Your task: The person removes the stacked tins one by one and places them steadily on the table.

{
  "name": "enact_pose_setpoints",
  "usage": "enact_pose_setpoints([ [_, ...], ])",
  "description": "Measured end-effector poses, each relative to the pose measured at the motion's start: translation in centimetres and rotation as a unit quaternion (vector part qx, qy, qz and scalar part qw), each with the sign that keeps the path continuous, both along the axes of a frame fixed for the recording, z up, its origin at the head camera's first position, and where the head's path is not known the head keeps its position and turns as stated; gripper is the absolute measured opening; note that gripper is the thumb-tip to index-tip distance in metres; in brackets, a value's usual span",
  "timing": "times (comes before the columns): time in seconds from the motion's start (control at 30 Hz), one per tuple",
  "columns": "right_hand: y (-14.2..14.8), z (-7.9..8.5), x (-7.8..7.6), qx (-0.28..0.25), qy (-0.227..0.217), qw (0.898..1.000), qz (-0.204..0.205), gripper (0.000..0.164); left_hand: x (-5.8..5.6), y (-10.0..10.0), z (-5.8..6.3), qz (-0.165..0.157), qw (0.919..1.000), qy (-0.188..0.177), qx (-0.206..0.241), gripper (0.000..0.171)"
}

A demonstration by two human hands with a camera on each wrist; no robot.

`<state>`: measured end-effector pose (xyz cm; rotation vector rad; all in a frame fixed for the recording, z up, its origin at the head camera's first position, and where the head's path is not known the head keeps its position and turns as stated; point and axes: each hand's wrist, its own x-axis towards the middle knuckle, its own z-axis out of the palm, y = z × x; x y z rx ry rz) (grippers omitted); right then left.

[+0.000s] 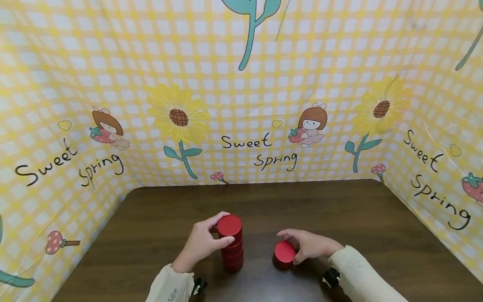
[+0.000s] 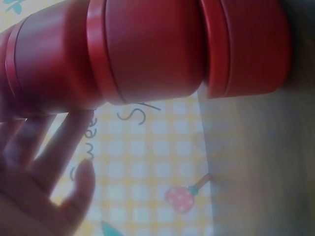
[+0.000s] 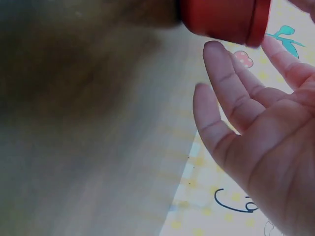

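Note:
Several round red lidded tins stand in a stack on the table, seen sideways in the left wrist view. My left hand grips the top tin, thumb on the near side and fingers behind it. To the right a single red tin sits on the table. My right hand is around it with loosely bent fingers, the thumb beside its right edge and the fingertips past its far side. In the right wrist view, the fingers are spread below that tin.
The dark wooden table has rounded far corners. A yellow checked cloth with sunflowers and lettering hangs behind it and along both sides. Dark wrist straps sit at the cuffs of the light sleeves.

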<state>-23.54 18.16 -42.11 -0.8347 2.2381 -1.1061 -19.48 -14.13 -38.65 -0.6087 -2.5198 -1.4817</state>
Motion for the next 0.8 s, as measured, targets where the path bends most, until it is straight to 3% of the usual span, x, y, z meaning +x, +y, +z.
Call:
enact_pose_setpoints([
  [0.2,0.3,1.0,-0.4,-0.004,0.026,1.0,0.004,0.069,0.0,0.0,0.0,0.007,1.0,0.001,-0.005,0.054],
  [0.47,-0.1,2.9,-0.2,0.008,0.061,0.998,-0.005,0.066,0.2,-0.7,-0.3,0.004,0.9977,0.052,-0.043,0.065],
  [0.8,-1.6,4.9,-0.6,0.01,0.094,0.995,-0.012,0.06,-0.1,-1.4,-0.6,0.005,0.9981,0.044,-0.043,0.068],
])
